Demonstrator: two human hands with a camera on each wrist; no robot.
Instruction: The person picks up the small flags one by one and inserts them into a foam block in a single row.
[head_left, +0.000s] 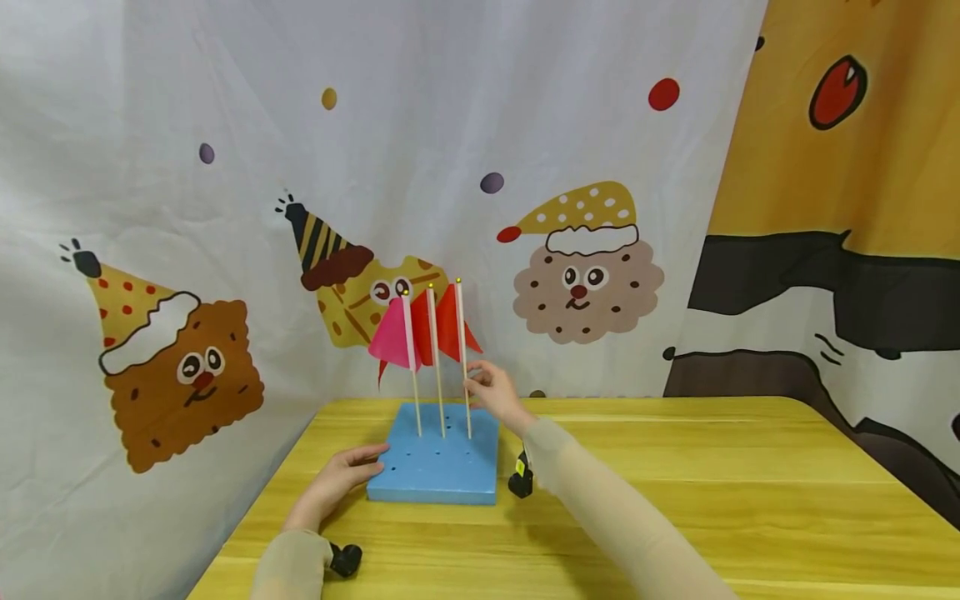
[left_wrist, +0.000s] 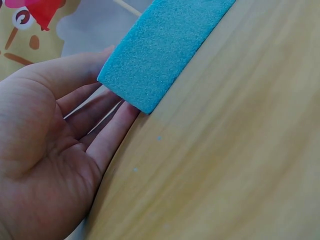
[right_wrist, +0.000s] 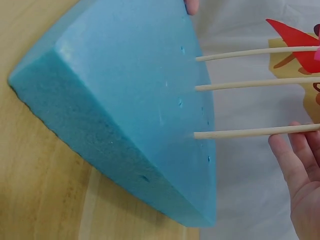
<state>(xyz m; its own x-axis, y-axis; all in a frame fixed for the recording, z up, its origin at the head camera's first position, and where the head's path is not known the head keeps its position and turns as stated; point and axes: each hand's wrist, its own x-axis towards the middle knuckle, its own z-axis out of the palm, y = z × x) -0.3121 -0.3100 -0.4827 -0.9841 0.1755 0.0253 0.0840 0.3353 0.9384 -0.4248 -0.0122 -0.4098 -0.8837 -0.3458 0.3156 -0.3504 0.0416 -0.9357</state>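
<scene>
A blue foam block (head_left: 438,467) (left_wrist: 160,50) (right_wrist: 125,100) with small holes lies on the yellow wooden table (head_left: 675,483). Three thin sticks stand in its far row, one with a pink flag (head_left: 393,337) and two with red flags (head_left: 450,325). My left hand (head_left: 341,479) (left_wrist: 65,135) rests with straight fingers against the block's near left corner. My right hand (head_left: 495,392) (right_wrist: 300,170) is at the rightmost stick (head_left: 465,375) (right_wrist: 250,133). Its relaxed fingertips touch the stick about halfway up.
A cartoon-printed cloth backdrop (head_left: 585,275) hangs close behind the table's far edge and along the left side. Black wrist-camera mounts (head_left: 520,481) sit by each forearm. Bare tabletop stretches to the right of the block.
</scene>
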